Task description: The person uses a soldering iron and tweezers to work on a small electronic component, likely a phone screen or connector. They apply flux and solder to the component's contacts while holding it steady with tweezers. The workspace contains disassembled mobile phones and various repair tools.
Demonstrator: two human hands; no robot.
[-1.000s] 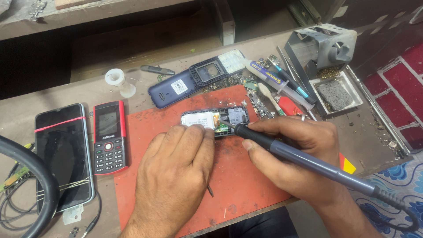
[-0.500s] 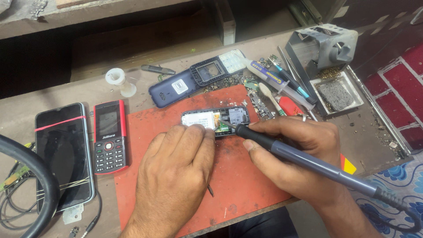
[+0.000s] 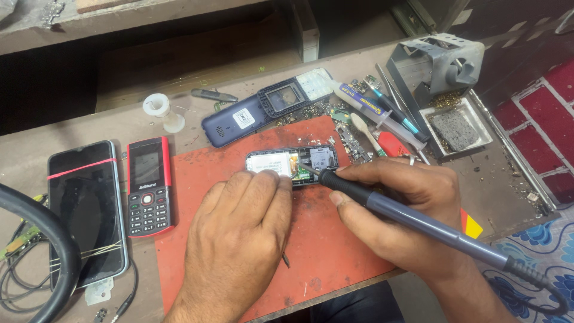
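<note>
1. Head view shows a workbench (image 3: 179,128) with a red mat (image 3: 335,257) laid on it; both hands work over the mat.
2. Right hand (image 3: 406,209) is clenched round a grey soldering iron (image 3: 418,221), held like a pen; its tip rests on the opened phone (image 3: 293,164), which lies on the mat just beyond the knuckles, circuit board facing up.
3. Left hand (image 3: 245,227) lies palm down on the mat, fingertips pressed on the near edge of the opened phone, pinning it; it grasps nothing that shows.
4. Black smartphone (image 3: 84,209), bound with a red band, lies at the left of the bench; a red keypad phone (image 3: 147,186) lies just beside it.
5. Blue phone housing (image 3: 263,107) lies behind the mat, apart from the hands.
6. Metal iron stand (image 3: 439,60) stands at the right rear; its tray (image 3: 478,128) holds a grey sponge (image 3: 454,127).
7. Syringe (image 3: 373,110), tweezers and a small brush lie between the tray and the mat.
8. White solder spool (image 3: 160,110) stands behind the keypad phone.
</note>
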